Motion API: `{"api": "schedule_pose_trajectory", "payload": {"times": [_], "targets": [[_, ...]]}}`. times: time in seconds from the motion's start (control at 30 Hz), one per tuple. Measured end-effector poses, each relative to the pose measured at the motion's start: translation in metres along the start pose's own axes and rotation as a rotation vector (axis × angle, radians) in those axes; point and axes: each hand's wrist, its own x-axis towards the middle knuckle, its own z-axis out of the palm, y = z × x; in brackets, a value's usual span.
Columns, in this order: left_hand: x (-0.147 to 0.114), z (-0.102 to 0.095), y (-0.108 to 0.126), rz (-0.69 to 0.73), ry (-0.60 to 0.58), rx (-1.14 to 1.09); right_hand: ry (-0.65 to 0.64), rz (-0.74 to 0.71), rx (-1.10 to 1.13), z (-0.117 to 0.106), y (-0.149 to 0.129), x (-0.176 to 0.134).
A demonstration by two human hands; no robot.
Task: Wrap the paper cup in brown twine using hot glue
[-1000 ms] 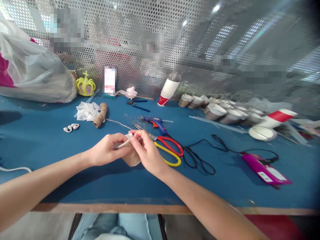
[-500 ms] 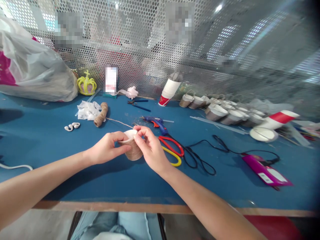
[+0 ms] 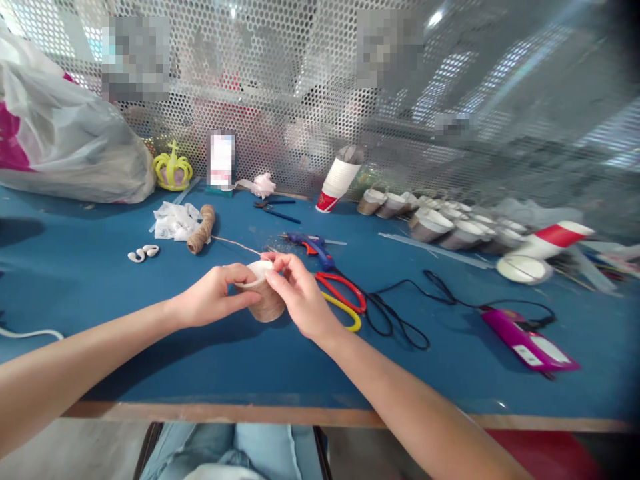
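Observation:
A paper cup [image 3: 269,304] wrapped in brown twine is between my hands, its white rim tilted up. My left hand [image 3: 217,293] grips its left side, fingers inside the rim and thumb outside. My right hand [image 3: 297,293] pinches the far right part of the rim, where the twine [image 3: 235,242] arrives; the exact spot under the fingertips is hidden. That strand runs back to a twine spool [image 3: 201,230] lying on the table. Close to my right hand are a blue glue gun [image 3: 310,245] and scissors [image 3: 345,293] with red and yellow handles.
White plastic packets [image 3: 175,221] and a yellow crown [image 3: 173,170] sit at the back left, by a large plastic bag [image 3: 75,133]. Pliers [image 3: 280,208] and stacked paper cups [image 3: 340,180] stand behind. Several wrapped cups [image 3: 433,225] line the right; a black cable [image 3: 400,320] leads to a purple packet [image 3: 530,343].
Both hands hold the cup almost as before. My right fingertips have shifted slightly left along the rim, and the view has moved a little.

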Motion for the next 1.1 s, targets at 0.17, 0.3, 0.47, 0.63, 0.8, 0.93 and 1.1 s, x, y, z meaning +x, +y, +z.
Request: {"api": "schedule_pose_trajectory", "payload": {"times": [0.17,0.3,0.47,0.63,0.8,0.93,1.1], "targets": [[0.000,0.000,0.001,-0.017,-0.006,-0.006,-0.042,0.061,0.080,-0.002,0.001,0.004],[0.000,-0.001,0.007,-0.045,-0.016,-0.034,-0.070,0.021,-0.008,-0.004,0.000,0.004],[0.000,-0.001,0.016,-0.092,0.012,-0.135,-0.068,-0.080,-0.141,-0.002,-0.004,0.002],[-0.001,0.001,0.016,-0.112,0.046,-0.149,-0.042,-0.163,-0.291,0.002,-0.006,-0.002],[-0.002,0.001,0.015,-0.100,0.062,-0.149,-0.043,-0.201,-0.324,0.001,-0.009,-0.004],[-0.003,0.001,0.015,-0.080,0.047,-0.125,-0.130,-0.091,-0.297,-0.008,-0.023,0.017],[-0.004,0.002,0.015,-0.036,0.016,-0.107,-0.413,-0.045,-0.732,0.002,-0.035,0.086]]}}
